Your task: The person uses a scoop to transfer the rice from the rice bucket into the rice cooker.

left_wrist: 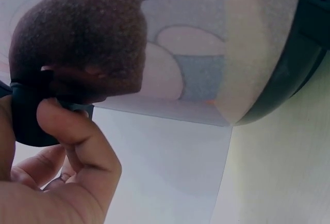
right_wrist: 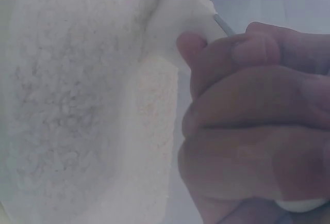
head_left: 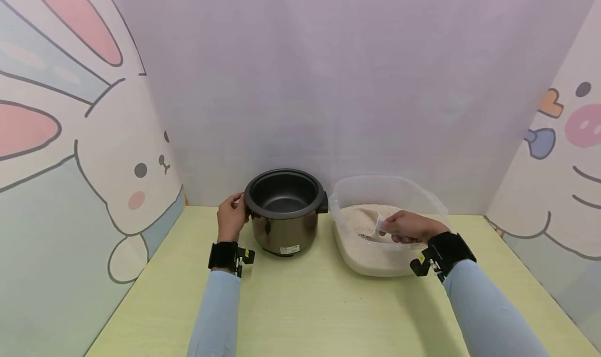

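Observation:
My left hand (head_left: 231, 218) grips the black side handle (left_wrist: 32, 118) of a rice cooker (head_left: 285, 233), thumb curled over it in the left wrist view. The cooker has a shiny brown body and stands lidless, its dark inside (head_left: 284, 196) showing. To its right is a clear plastic tub (head_left: 385, 182) with white rice (head_left: 375, 258) in it. Inside the tub my right hand (head_left: 409, 225) holds a white scoop (right_wrist: 178, 15) by its handle. The scoop's head lies down in the rice; curled fingers hide most of the handle.
Both vessels stand near the back of a pale yellow-green table (head_left: 300, 305), close to a plain light curtain (head_left: 300, 85). Side panels with a cartoon rabbit (head_left: 117, 169) and a cartoon pig (head_left: 563, 190) flank the table. The tub's near wall rises in front of my right hand.

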`<control>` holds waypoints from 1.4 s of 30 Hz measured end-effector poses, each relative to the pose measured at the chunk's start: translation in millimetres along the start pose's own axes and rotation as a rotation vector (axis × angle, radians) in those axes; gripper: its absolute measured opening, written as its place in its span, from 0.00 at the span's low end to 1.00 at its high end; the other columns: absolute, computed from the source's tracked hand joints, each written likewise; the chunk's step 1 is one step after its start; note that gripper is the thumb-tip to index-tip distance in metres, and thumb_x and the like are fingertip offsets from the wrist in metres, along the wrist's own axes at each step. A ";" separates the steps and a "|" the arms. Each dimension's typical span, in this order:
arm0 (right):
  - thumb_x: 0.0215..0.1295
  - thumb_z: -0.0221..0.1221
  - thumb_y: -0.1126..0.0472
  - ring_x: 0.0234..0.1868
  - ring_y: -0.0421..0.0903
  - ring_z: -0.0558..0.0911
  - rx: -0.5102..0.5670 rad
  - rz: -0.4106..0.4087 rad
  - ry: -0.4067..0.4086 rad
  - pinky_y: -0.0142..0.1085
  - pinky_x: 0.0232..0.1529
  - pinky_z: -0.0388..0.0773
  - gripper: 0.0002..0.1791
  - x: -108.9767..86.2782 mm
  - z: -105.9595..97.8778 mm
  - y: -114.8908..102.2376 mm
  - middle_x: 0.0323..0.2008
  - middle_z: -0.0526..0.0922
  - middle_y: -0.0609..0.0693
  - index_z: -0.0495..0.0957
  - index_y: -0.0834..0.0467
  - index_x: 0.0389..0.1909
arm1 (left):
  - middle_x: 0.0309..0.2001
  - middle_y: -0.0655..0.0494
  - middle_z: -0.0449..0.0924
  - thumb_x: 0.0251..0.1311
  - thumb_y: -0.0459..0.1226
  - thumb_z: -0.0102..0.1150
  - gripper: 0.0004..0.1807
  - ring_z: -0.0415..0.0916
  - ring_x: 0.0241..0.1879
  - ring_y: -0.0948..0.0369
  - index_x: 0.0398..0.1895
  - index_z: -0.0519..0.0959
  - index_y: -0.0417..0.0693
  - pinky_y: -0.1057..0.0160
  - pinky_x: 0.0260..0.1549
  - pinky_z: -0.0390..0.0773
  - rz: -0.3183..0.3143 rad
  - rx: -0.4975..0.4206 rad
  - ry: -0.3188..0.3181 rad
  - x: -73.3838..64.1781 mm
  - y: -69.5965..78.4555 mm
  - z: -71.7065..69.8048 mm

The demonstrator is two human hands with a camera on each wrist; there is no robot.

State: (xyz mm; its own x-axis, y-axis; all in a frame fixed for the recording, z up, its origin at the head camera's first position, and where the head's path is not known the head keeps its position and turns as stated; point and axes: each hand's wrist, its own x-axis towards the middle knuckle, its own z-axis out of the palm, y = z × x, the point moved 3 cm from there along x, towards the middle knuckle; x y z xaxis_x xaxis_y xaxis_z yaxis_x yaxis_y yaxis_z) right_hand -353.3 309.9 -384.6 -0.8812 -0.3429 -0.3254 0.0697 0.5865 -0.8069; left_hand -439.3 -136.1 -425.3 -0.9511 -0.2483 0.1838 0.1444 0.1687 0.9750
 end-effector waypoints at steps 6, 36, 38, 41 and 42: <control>0.82 0.46 0.58 0.17 0.39 0.56 0.029 -0.015 0.013 0.32 0.20 0.58 0.21 -2.4 -2.0 -1.9 0.22 0.68 0.49 0.75 0.72 0.57 | 0.33 0.47 0.82 0.76 0.45 0.56 0.19 0.76 0.21 0.62 0.59 0.82 0.42 0.68 0.22 0.80 0.012 0.010 0.006 0.8 0.2 -0.4; 0.85 0.41 0.51 0.18 0.38 0.57 0.306 -0.089 0.000 0.39 0.22 0.52 0.22 -10.6 -16.3 1.2 0.26 0.65 0.46 0.69 0.66 0.59 | 0.32 0.47 0.82 0.75 0.43 0.58 0.18 0.76 0.20 0.62 0.57 0.83 0.41 0.69 0.21 0.79 0.022 -0.015 0.006 1.1 2.5 3.3; 0.85 0.41 0.50 0.18 0.38 0.57 0.331 -0.089 0.020 0.39 0.22 0.52 0.23 -10.6 -18.9 -2.0 0.26 0.65 0.46 0.68 0.67 0.60 | 0.32 0.47 0.83 0.75 0.43 0.57 0.18 0.76 0.20 0.63 0.57 0.83 0.41 0.69 0.21 0.79 0.018 -0.012 0.012 1.4 2.5 2.5; 0.86 0.40 0.50 0.18 0.38 0.58 0.364 -0.081 0.051 0.37 0.21 0.53 0.24 -10.2 -21.7 -10.6 0.26 0.65 0.45 0.65 0.68 0.61 | 0.33 0.46 0.82 0.76 0.44 0.57 0.18 0.75 0.20 0.63 0.57 0.83 0.41 0.69 0.21 0.78 0.006 -0.007 0.020 1.5 0.3 1.0; 0.86 0.40 0.50 0.18 0.37 0.58 0.376 -0.076 0.059 0.36 0.21 0.54 0.25 -10.1 -22.0 -14.8 0.26 0.65 0.45 0.64 0.69 0.62 | 0.33 0.47 0.82 0.76 0.44 0.57 0.18 0.76 0.20 0.62 0.57 0.83 0.41 0.69 0.21 0.79 0.002 -0.004 0.023 1.4 -0.8 0.5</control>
State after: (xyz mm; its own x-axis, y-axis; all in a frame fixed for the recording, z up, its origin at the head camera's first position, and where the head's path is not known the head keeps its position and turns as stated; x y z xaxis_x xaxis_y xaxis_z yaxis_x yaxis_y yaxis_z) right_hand -355.7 320.8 -358.5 -0.9151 -0.3256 -0.2378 0.1604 0.2473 -0.9556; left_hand -440.9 -136.1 -425.9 -0.9443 -0.2694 0.1889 0.1477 0.1657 0.9751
